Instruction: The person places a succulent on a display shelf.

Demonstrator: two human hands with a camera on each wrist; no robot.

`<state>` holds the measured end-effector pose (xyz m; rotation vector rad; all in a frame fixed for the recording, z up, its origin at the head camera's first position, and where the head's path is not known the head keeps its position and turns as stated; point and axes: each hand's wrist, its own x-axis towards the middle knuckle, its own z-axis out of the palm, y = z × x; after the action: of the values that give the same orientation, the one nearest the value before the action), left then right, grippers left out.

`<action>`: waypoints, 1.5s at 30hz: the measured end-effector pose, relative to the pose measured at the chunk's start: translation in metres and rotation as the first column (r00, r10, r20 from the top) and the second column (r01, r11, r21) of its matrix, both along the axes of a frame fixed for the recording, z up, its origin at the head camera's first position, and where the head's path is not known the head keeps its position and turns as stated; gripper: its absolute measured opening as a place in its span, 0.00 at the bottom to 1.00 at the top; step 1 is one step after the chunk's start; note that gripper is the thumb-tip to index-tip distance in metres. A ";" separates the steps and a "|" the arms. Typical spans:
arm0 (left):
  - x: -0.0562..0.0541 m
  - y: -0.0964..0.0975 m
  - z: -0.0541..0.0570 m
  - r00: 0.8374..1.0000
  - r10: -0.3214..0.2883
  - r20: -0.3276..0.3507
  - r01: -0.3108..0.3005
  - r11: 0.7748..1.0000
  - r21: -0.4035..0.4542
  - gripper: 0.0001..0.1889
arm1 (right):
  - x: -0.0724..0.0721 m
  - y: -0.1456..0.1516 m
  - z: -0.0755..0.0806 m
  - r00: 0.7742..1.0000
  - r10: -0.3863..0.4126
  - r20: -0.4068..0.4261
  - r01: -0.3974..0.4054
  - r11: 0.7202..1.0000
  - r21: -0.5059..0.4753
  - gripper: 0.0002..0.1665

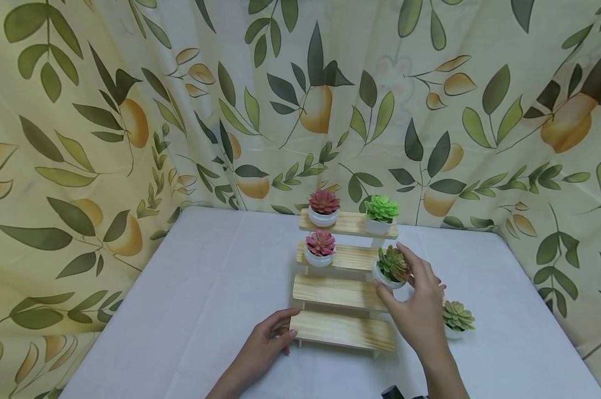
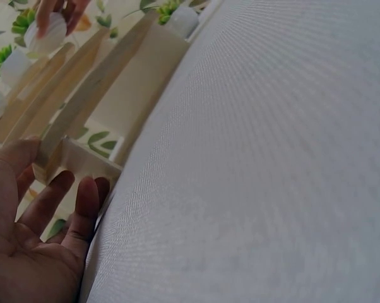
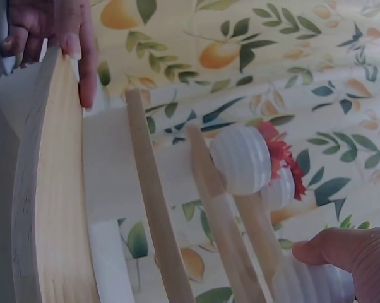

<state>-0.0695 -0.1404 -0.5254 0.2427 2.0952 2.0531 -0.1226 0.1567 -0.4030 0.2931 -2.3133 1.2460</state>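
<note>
My left hand grips the left end of the lowest board on a four-tier wooden stand; in the left wrist view its thumb and fingers meet the board's corner. At the right end of the second tier from the top, my right hand holds a green, reddish-tipped artificial succulent by its white pot, thumb and fingers on opposite sides. A pink succulent sits on that tier's left end. Above it, the top tier carries a dark red succulent and a bright green succulent.
A pale green succulent in a white pot stands on the white-covered table, right of the stand and partly behind my right hand. Behind the table hangs a curtain printed with leaves and fruit. A small black object shows near my right wrist.
</note>
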 end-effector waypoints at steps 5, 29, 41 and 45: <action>-0.001 -0.001 -0.001 1.000 -0.007 -0.011 0.006 1.000 -0.006 0.24 | -0.003 -0.003 -0.001 1.000 0.001 -0.005 -0.001 1.000 0.009 0.51; -0.001 0.000 0.000 1.000 -0.003 -0.002 0.003 1.000 0.004 0.24 | -0.016 -0.015 -0.001 0.999 0.038 0.039 -0.038 0.999 0.018 0.52; 0.000 0.001 0.000 1.000 0.017 0.021 -0.017 1.000 -0.003 0.24 | -0.022 -0.021 0.000 0.999 0.028 0.027 -0.029 0.999 0.034 0.52; 0.000 0.001 0.001 1.000 0.016 0.026 -0.016 1.000 -0.004 0.24 | -0.023 -0.021 -0.001 0.999 0.034 0.022 -0.034 0.999 0.030 0.52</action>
<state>-0.0691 -0.1395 -0.5246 0.1975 2.0922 2.0497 -0.1459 0.1353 -0.4038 0.3325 -2.3567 1.2364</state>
